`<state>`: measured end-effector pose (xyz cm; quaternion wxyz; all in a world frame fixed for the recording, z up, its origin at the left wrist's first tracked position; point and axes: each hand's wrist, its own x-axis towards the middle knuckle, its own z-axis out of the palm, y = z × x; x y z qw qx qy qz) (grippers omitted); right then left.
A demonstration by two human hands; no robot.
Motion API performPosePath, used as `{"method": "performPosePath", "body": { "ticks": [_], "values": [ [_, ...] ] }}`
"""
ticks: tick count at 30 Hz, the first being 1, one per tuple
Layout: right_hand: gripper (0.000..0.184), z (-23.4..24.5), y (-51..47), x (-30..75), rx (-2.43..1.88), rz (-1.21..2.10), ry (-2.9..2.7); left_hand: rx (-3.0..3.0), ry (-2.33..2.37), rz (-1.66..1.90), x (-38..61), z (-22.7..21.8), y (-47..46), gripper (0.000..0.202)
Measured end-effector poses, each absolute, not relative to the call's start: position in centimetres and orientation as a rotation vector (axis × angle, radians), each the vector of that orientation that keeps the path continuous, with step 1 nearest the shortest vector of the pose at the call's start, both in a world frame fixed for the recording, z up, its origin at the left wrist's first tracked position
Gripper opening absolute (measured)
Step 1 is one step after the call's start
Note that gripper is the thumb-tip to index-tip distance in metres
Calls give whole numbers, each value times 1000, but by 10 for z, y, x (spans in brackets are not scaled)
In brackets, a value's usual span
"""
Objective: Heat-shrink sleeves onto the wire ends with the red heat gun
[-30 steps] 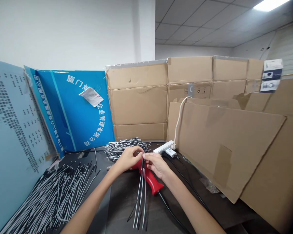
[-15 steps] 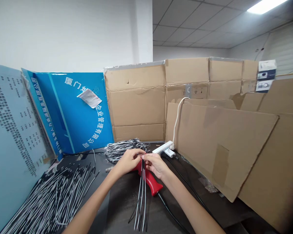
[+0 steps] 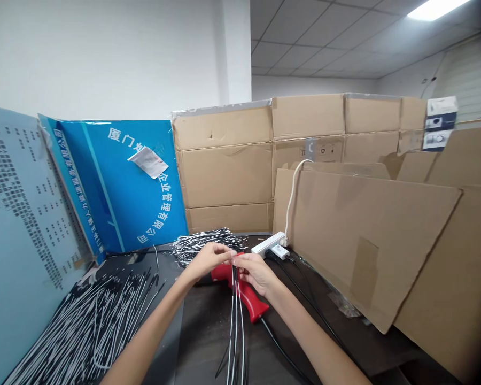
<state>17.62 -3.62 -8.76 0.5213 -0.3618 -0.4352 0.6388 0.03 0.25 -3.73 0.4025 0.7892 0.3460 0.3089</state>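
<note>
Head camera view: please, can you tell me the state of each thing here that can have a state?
Left hand, pinching the wire tops.
Right hand, pinching the same wires.
Thin black-and-white wires, held, hanging down.
Red plastic tool, lying under the hands on the dark table.
White power strip, white plug inserted.
Large cardboard sheet, leaning, tilted.

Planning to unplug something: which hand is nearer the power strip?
Right. The right hand is just below and left of the power strip; the left hand is farther off to its left.

Ahead of me, a white power strip (image 3: pixel 268 244) sits at the foot of a cardboard sheet (image 3: pixel 364 240), with a blue printed signboard (image 3: pixel 116 184) to my left.
</note>
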Motion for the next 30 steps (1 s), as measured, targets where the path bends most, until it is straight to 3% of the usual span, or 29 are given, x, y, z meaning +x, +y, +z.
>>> {"method": "performPosePath", "body": {
  "ticks": [9, 12, 15, 18, 23, 30],
  "values": [
    [25, -94, -35, 172, -903, 1513, -1047, 1903, 938, 824, -1, -44, 5, 37],
    [25, -89, -33, 179, -838, 1474, -996, 1679, 950, 850, 3, -44, -2, 47],
    [27, -83, -29, 188, -794, 1397, -935, 1500, 883, 646, 7, -44, -10, 59],
    [28, -80, -27, 194, -785, 1349, -918, 1525, 840, 582, 15, -50, -15, 51],
    [26, -82, -26, 191, -775, 1337, -919, 1551, 807, 867, 32, -66, -15, 43],
    [28, -86, -19, 195, -732, 1243, -860, 1588, 813, 748, 31, -70, -17, 40]
  ]
}}
